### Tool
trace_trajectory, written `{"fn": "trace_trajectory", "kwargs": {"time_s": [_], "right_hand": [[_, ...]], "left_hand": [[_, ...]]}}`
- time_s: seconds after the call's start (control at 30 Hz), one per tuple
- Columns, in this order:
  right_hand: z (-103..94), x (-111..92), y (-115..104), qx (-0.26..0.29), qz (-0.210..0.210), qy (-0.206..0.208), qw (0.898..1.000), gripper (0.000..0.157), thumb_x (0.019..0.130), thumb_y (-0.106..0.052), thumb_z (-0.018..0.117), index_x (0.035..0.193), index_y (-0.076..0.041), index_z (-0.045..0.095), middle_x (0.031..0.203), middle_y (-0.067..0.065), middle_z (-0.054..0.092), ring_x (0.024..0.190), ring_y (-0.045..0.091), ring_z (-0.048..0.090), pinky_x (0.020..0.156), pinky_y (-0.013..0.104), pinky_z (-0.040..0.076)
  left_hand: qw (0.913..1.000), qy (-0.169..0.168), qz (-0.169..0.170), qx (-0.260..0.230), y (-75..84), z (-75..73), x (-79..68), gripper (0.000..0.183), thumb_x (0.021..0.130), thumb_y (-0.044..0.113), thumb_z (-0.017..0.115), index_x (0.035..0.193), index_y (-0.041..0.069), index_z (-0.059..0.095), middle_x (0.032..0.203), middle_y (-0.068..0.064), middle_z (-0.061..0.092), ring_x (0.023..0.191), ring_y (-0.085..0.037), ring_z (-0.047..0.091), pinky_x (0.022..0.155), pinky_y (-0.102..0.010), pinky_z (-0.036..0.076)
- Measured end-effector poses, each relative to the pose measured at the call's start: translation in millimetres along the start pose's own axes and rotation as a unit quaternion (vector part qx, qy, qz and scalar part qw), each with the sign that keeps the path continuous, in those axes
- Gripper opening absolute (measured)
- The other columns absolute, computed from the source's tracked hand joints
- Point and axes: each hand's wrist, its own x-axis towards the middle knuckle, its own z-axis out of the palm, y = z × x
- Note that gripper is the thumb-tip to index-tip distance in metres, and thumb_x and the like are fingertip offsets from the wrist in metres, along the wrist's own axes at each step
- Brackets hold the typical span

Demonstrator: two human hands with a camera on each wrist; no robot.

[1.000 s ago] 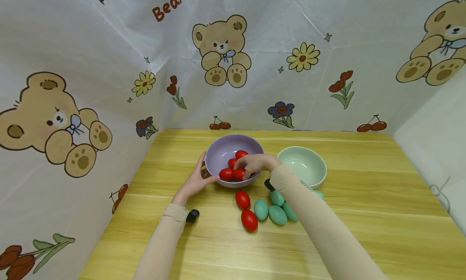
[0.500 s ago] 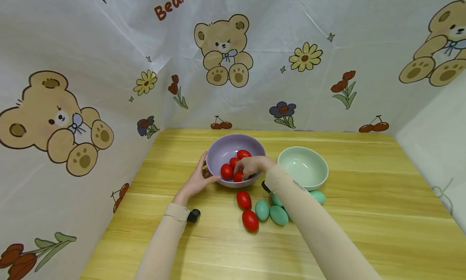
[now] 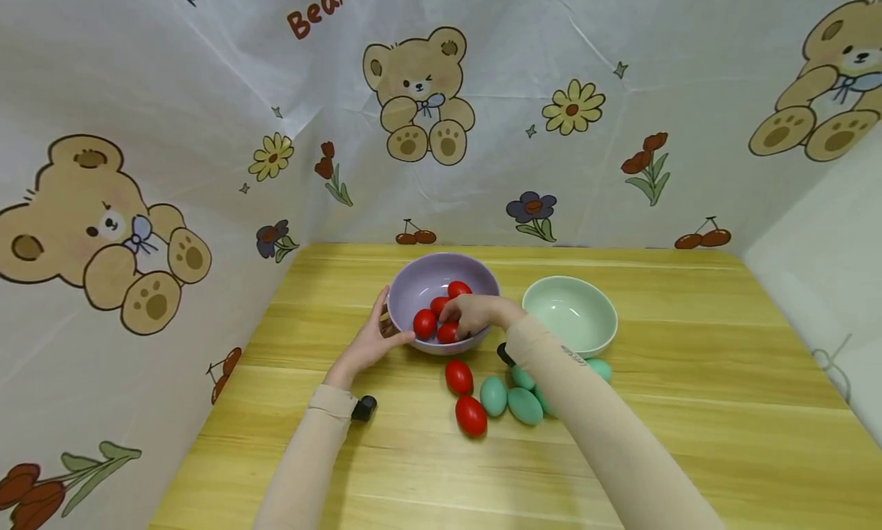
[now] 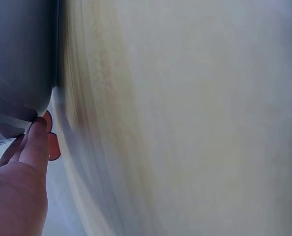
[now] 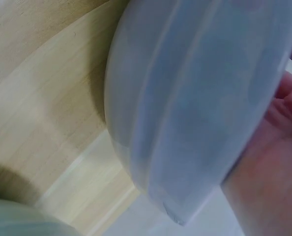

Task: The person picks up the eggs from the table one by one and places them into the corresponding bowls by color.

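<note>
A purple bowl (image 3: 419, 289) stands near the back of the wooden table with several red eggs (image 3: 424, 324) inside. My left hand (image 3: 368, 345) holds its left side, thumb at the front rim and fingers against the outer wall; the left wrist view shows fingertips touching the bowl (image 4: 23, 59). My right hand (image 3: 475, 312) reaches over the right rim with bent fingers, touching the front red egg (image 3: 448, 333). Its fingertips are partly hidden among the eggs, so its hold is unclear. In the right wrist view, the bowl's wall (image 5: 200, 98) covers the fingers.
Two red eggs (image 3: 472, 417) lie on the table before the purple bowl. Several green eggs (image 3: 526, 406) lie beside them, some partly behind the right sleeve. A pale green bowl (image 3: 586, 315) stands to the right. Patterned cloth (image 3: 496, 170) hangs behind the table.
Inside the purple bowl, the leftmost red egg has turned from lying sideways to nearly upright, and the front one has shifted slightly. The right hand has moved slightly; the left keeps its hold.
</note>
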Motion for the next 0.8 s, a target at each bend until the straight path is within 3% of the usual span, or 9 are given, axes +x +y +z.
{"fn": "trace_trajectory", "kwargs": {"time_s": [0.23,0.57,0.8], "right_hand": [[-2.7,-8,6,0.027,-0.038,0.008,0.999,0.042,0.082,0.002,0.061,0.124,-0.001,0.056,0.122,0.013,0.056,0.113,0.027,0.049,0.095,0.034,0.042],[-5.1,-22,16,0.090,-0.071,0.032,0.993,0.044,0.085,-0.002,0.058,0.129,0.000,0.052,0.128,0.015,0.053,0.118,0.028,0.047,0.097,0.037,0.041],[-2.3,-33,24,0.156,-0.115,0.050,0.980,0.044,0.088,-0.004,0.056,0.131,0.001,0.049,0.132,0.017,0.049,0.121,0.033,0.044,0.098,0.039,0.040]], "left_hand": [[1.0000,0.001,-0.003,0.001,-2.0,-0.4,0.7,0.104,0.081,0.022,0.074,0.149,0.022,-0.005,0.148,-0.022,0.013,0.129,-0.040,0.030,0.099,-0.040,0.036],[1.0000,-0.001,-0.003,-0.001,-2.0,-0.6,0.7,0.104,0.081,0.021,0.074,0.149,0.022,-0.005,0.148,-0.021,0.013,0.130,-0.039,0.030,0.100,-0.040,0.036],[1.0000,0.001,-0.003,-0.001,-1.2,0.1,-0.2,0.104,0.081,0.020,0.074,0.149,0.022,-0.004,0.148,-0.022,0.014,0.129,-0.039,0.030,0.100,-0.041,0.035]]}}
